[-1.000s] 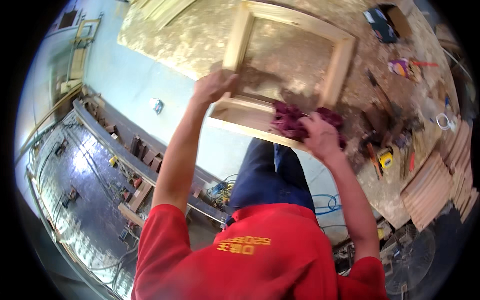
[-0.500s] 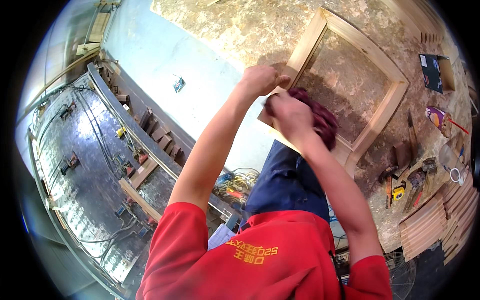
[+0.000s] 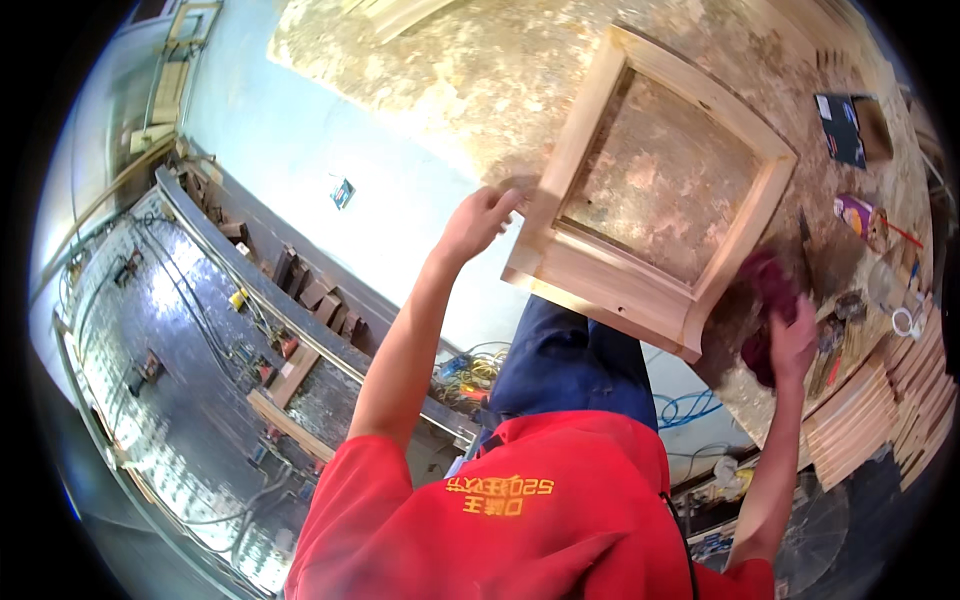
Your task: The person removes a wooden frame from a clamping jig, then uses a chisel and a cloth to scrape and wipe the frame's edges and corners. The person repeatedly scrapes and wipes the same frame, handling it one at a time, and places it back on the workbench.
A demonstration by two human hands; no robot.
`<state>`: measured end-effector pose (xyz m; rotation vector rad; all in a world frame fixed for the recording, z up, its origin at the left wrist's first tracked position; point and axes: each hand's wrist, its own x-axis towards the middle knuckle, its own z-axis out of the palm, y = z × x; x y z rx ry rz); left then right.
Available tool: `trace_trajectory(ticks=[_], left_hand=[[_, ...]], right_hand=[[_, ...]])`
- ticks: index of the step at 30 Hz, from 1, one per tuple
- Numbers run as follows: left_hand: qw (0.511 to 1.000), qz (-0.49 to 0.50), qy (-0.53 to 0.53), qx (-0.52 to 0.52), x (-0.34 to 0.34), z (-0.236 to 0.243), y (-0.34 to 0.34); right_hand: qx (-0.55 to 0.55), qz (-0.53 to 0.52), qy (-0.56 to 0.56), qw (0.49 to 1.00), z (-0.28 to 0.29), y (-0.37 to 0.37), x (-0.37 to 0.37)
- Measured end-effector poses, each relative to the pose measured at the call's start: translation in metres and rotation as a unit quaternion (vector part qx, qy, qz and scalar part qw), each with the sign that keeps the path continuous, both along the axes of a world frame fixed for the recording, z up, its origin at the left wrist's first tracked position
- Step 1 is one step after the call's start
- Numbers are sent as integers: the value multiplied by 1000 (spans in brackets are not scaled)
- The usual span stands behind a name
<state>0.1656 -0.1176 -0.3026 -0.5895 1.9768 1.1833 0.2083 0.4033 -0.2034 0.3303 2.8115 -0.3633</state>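
Observation:
A pale wooden frame (image 3: 735,105) with an open middle lies at a slant on the workbench, its near corner sticking out past the bench edge. Just off the frame's left side is my left hand (image 3: 482,222), fingers partly bent and apart, with nothing in them. To the right of the frame, my right hand (image 3: 793,345) grips a dark red cloth (image 3: 770,285), which is bunched, hanging and blurred by motion. The cloth is clear of the wood.
The stained workbench (image 3: 430,90) carries a dark open box (image 3: 843,130), a purple can (image 3: 855,215) and scattered tools at the right. Stacked wooden strips (image 3: 855,425) lie at its near right. Blue hoses (image 3: 690,407) hang below. A long dark machine table (image 3: 190,370) stands at the left.
My right hand has swung right with the cloth, off the frame's near left corner. My left hand has drawn back a little to the left and down, its fingers loosened.

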Motion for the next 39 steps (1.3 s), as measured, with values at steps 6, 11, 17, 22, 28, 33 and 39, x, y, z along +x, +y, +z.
trace_trajectory(ticks=[6, 11, 17, 22, 28, 33, 39], left_hand=[[876, 405, -85, 248, 109, -3, 7], [767, 548, -83, 324, 155, 10, 118], [799, 547, -76, 240, 148, -17, 181], [806, 519, -32, 282, 142, -21, 185], [861, 428, 55, 270, 229, -12, 171], [840, 423, 137, 311, 299, 108, 173], [884, 261, 167, 350, 282, 176, 249]], right_hand=[[39, -40, 152, 987, -31, 22, -37], [-128, -145, 50, 980, -24, -12, 57], [-148, -34, 72, 986, -46, -63, 107], [-101, 65, 41, 992, -72, -78, 88], [-207, 162, 169, 950, -130, -65, 156], [-369, 132, 266, 881, 10, -28, 220], [-320, -126, 397, 851, 120, 116, 301]])
